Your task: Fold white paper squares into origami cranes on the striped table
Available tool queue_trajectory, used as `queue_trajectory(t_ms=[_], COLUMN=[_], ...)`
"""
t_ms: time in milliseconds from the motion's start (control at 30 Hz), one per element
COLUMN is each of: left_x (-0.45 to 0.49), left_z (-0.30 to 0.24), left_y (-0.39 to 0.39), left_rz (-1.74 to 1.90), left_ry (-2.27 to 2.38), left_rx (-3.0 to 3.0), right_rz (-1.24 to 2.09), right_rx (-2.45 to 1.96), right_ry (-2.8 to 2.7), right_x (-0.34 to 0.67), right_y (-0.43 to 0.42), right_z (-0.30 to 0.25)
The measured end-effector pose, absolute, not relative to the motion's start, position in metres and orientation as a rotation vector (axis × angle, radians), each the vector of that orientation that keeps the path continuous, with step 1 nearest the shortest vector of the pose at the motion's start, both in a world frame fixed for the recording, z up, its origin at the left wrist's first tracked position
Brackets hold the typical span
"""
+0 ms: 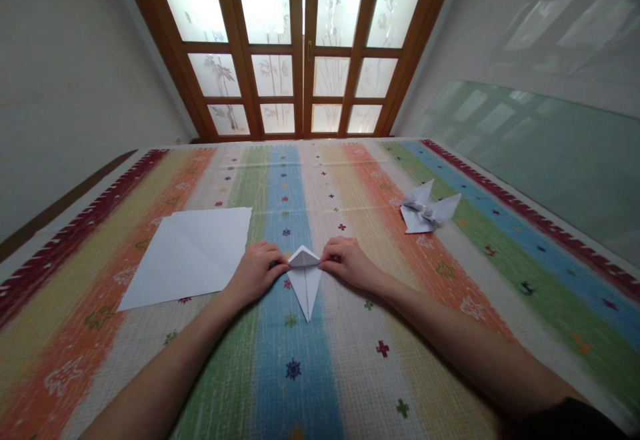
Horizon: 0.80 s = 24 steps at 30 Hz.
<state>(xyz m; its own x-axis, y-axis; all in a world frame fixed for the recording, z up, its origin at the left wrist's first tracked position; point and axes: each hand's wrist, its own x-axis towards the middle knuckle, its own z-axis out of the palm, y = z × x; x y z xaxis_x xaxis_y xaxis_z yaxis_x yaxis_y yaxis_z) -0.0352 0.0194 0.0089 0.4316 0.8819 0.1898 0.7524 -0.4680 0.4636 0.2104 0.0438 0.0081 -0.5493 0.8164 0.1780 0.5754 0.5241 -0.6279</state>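
Between my two hands a white folded origami paper (307, 288) lies on the striped cloth, kite-shaped, with its long point toward me and a short flap at the top. My left hand (259, 269) pinches its left corner between thumb and fingers. On the other side, my right hand (349, 262) pinches the right corner in the same way. A centre crease runs down the lower part of the paper. The curled fingers of both hands are partly hidden behind the thumbs.
White paper sheets (193, 253) lie left of my left hand. At the right sits a folded white origami piece (425, 212) with pointed wings. The striped tablecloth (400, 333) covers the table. Beyond its far edge stand wooden doors (305, 47) with frosted panes; a glass panel (540, 153) leans at right.
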Motion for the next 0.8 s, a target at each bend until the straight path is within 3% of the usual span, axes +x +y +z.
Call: queue_trajectory(t_ms=[400,800], left_x=[-0.025,-0.015], left_z=[0.001,0.003], left_y=[0.015,0.014], left_rz=[0.531,0.419], left_ry=[1.652,1.855], left_rx=[2.443,2.522], right_rz=[0.390,0.044], right_rx=[-1.477,-1.520], right_ry=[-2.366,-2.448], right_x=[0.191,0.185], right_y=[0.039,0.034], right_z=[0.009,0.001])
